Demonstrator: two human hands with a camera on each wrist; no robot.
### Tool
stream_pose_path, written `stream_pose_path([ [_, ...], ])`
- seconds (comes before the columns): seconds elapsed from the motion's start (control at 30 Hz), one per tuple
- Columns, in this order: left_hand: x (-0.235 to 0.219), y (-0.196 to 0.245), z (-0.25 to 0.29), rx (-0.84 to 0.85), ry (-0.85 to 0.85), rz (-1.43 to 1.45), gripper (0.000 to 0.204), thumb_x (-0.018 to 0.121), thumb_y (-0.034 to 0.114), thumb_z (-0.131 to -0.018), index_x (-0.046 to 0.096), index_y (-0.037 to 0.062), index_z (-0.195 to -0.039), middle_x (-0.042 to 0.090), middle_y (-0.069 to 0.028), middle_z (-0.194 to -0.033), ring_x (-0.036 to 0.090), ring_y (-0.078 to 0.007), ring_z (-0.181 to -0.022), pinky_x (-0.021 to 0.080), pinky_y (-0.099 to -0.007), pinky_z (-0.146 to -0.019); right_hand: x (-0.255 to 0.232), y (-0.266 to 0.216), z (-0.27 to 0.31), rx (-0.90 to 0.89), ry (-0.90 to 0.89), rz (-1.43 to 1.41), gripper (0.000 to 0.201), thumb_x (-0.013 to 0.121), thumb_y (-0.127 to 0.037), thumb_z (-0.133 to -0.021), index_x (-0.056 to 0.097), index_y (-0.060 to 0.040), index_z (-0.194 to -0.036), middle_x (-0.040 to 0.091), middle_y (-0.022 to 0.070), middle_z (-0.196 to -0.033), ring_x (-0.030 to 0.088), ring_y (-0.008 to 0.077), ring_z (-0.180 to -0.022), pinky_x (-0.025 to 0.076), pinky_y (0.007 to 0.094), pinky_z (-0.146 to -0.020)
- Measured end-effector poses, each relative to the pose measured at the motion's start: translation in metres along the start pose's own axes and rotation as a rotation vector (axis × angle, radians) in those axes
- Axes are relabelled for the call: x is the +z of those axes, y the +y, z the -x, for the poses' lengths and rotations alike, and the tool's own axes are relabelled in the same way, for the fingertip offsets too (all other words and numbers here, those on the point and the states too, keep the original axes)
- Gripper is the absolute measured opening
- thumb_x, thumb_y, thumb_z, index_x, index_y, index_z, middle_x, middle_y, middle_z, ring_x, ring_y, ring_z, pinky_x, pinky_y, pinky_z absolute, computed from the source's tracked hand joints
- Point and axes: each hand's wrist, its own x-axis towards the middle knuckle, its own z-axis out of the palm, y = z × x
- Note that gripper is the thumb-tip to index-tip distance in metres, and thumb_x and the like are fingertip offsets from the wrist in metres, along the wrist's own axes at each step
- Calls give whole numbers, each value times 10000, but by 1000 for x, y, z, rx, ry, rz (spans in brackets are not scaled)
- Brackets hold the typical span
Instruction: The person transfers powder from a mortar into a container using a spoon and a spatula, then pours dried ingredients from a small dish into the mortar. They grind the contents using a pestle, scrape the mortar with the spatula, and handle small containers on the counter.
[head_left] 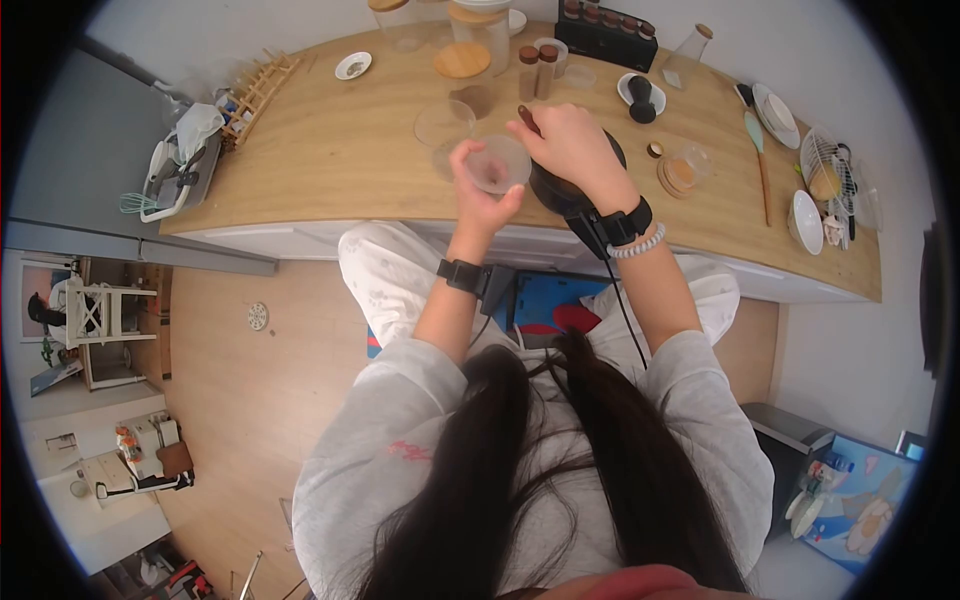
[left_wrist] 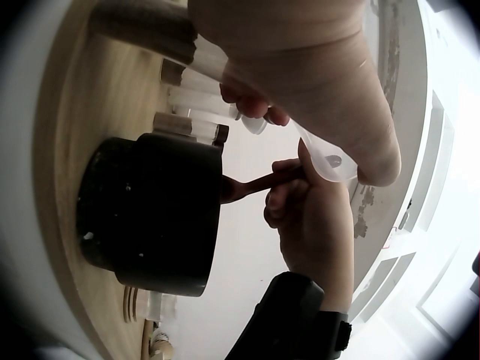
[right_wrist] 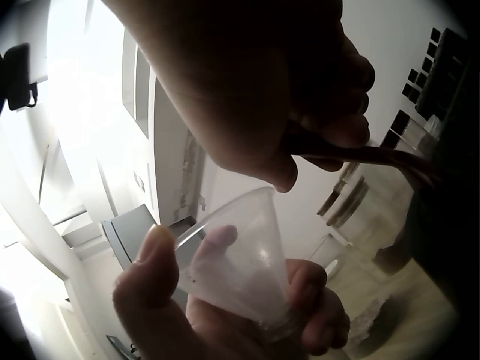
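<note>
A translucent plastic funnel is in my left hand, its wide mouth facing up, thumb and fingers round its sides. My right hand grips the handle of a dark wooden spoon. The spoon's far end dips over the rim into a black pot standing on the wooden counter; what the pot holds is hidden. In the head view my right hand and wrist partly cover the pot. Just beyond the funnel stands an open glass jar, close to my left fingers.
Behind stand a jar with a wooden lid, two spice jars and a black spice rack. To the right are a white dish, a small glass jar, a spatula and a white bowl. A wooden rack stands left.
</note>
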Motion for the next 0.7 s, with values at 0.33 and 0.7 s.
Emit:
stream_pose_path([
  [0.33,-1,-1,1,44,37,-9,757,745,366,-685,277,90,-1213,485,-93,-969,508,-154,-804,438,-287,-698,-4,-7,1,-15,1,-8,304,578,-294,-824,648,-3,-770,601,194,-656,600,363,-654,482,427,-584],
  [0.7,-2,-1,2,30,30,-14,753,743,369,-688,277,80,-1204,484,-92,-940,510,-157,-791,435,-282,-691,-6,-10,0,-8,-16,-10,322,563,-294,-836,621,17,-775,593,209,-671,585,382,-667,463,434,-588],
])
